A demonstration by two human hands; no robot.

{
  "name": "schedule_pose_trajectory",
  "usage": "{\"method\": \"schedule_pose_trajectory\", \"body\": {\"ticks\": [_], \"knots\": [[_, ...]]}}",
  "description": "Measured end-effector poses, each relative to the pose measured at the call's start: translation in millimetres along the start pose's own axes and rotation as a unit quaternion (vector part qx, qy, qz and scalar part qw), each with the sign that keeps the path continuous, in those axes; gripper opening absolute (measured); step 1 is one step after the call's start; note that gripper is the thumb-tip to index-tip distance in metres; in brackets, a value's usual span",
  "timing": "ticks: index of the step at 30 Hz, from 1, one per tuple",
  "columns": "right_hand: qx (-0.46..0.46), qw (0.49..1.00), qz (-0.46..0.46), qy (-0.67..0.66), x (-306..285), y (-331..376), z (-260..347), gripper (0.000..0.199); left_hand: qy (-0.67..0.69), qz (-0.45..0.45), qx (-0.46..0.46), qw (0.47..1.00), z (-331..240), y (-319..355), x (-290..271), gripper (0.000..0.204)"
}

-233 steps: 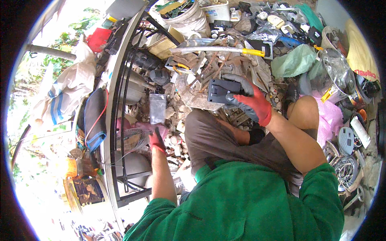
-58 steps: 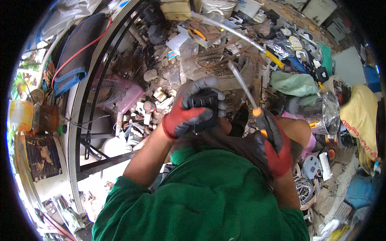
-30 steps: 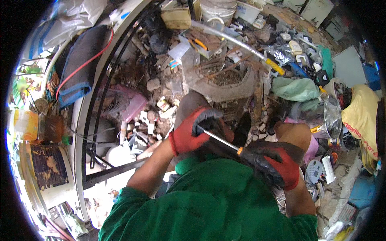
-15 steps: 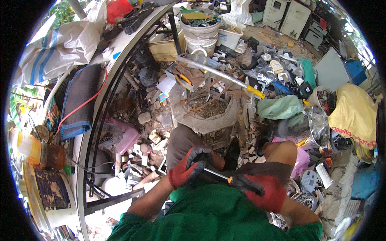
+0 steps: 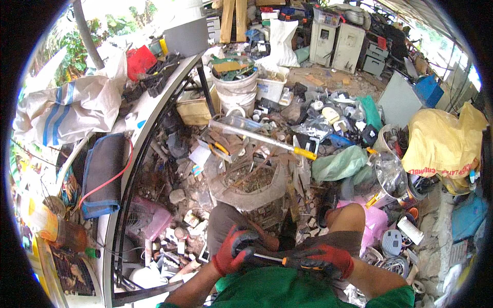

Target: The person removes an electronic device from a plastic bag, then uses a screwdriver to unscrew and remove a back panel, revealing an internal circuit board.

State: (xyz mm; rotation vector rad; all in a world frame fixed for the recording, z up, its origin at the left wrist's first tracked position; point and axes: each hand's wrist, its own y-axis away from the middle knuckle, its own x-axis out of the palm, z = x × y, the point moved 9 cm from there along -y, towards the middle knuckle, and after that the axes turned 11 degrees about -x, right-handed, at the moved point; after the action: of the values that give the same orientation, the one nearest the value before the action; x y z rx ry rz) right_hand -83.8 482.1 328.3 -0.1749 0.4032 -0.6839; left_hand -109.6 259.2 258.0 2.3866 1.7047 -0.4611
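Low in front of my green shirt, my right hand [image 5: 331, 259], in a red and black glove, is closed round the handle of a screwdriver [image 5: 270, 258]. Its metal shaft runs leftward from an orange collar toward my left hand [image 5: 232, 252]. That hand, gloved alike, is curled closed over my thigh, and the shaft's tip is hidden at its fingers. Whatever lies in the left fingers is dark, and I cannot make it out. Beyond my knees lies a pale, angular frame [image 5: 249, 197] with debris inside it.
A clear tube with a yellow end [image 5: 305, 153] lies across the scrap ahead. Behind it stands a white bucket [image 5: 235, 92] of green boards. A long table [image 5: 149, 120] runs along my left. At right are a yellow sack [image 5: 436, 143] and a green plastic bag [image 5: 339, 163].
The view has tilted up, showing more of the far background. Both hands remain together at the screwdriver, whose shaft lies a little flatter than before.
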Motion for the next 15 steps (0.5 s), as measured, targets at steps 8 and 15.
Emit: {"method": "schedule_pose_trajectory", "body": {"ticks": [8, 15], "knots": [[0.154, 0.988, -0.004, 0.023, -1.4, 6.1, -12.8, 0.045, 0.031, 0.006, 0.013, 0.999, -16.7, -16.7, 3.6, 0.045], [0.021, 0.927, 0.004, 0.375, 7.7, -16.8, 35.8, 0.043, 0.324, 0.078, -0.152, 0.930, 37.3, -20.8, 9.4, 0.042]]}}
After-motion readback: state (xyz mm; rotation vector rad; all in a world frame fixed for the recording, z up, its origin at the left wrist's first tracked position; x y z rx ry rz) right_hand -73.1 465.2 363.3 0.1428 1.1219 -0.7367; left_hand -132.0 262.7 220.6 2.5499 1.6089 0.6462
